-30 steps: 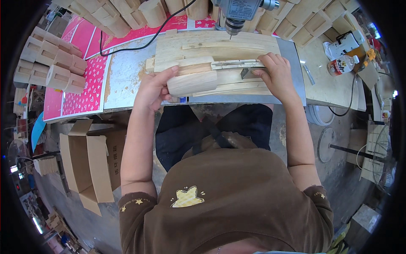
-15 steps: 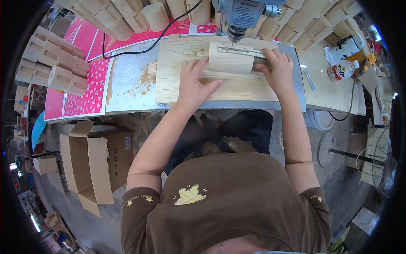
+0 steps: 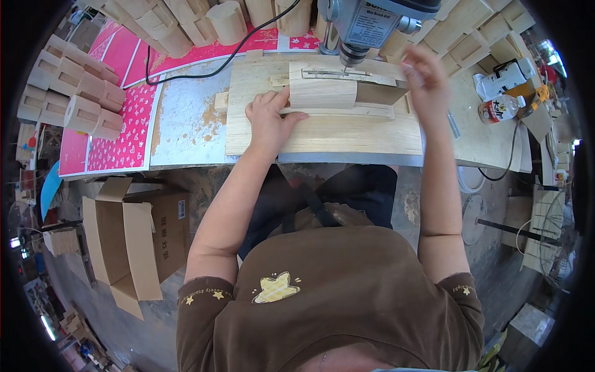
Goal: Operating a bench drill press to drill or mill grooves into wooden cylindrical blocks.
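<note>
My left hand (image 3: 269, 115), spread rather than clasped, braces the left end of the wooden block (image 3: 322, 94), probably steadying it on the board (image 3: 347, 137) under the drill (image 3: 365, 28); right hand (image 3: 426, 74) blurred beyond its right end, grip unclear.

Wooden block (image 3: 322, 94): matt, apparently smooth. Drill chuck (image 3: 352, 56): shiny metal. Carton (image 3: 141, 245): matt cardboard.

Brown short-sleeved shirt (image 3: 347, 291) (yellow star (image 3: 276, 287) printed).
</note>
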{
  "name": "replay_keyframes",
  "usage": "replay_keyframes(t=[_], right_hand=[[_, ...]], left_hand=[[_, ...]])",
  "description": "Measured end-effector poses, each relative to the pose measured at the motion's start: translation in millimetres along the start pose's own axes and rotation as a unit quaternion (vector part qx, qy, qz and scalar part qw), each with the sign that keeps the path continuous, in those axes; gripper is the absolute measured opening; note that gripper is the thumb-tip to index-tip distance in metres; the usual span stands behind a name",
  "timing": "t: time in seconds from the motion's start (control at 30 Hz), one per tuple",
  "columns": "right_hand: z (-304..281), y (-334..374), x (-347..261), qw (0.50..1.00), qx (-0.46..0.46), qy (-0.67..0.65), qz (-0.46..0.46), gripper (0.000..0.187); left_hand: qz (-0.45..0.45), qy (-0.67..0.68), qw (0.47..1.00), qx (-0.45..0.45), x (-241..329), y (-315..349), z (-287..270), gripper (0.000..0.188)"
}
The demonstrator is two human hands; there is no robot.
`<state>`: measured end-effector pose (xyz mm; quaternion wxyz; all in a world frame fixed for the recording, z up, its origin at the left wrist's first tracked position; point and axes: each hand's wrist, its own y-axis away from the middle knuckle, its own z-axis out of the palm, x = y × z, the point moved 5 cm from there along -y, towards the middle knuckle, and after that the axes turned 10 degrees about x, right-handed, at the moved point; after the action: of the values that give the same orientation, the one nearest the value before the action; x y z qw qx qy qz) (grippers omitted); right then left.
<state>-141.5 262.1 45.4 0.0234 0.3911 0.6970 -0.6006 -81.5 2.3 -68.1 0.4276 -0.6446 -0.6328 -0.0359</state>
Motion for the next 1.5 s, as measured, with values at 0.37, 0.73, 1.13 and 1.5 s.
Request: replay_keyframes(t=[0.37, 0.73, 1.13, 1.5], right_hand=[[7.1, -162.5, -41.2, 0.996, -0.028, 0.08, -0.038, 0.036], [-32.0, -39.2, -93.8, 0.953, -0.05, 0.299, -0.022, 0.022], [2.9, 34.9, -28.8, 0.995, 0.089, 0.021, -0.036, 0.025], [-32.8, -46.3, -77.3, 0.993, 0.083, 0.049, -0.062, 0.015]], left_hand=[[0.043, -0.048, 0.998, 0.014, 8.6, -1.5, -0.2, 0.058], [0.05, -0.041, 0.998, 0.019, 2.9, 1.2, 0.1, 0.057], [0.047, -0.024, 0.998, 0.027, 3.9, 0.1, 0.4, 0.059], [0.012, -0.017, 1.0, 0.015, -3.5, 3.2, 0.1, 0.059]])
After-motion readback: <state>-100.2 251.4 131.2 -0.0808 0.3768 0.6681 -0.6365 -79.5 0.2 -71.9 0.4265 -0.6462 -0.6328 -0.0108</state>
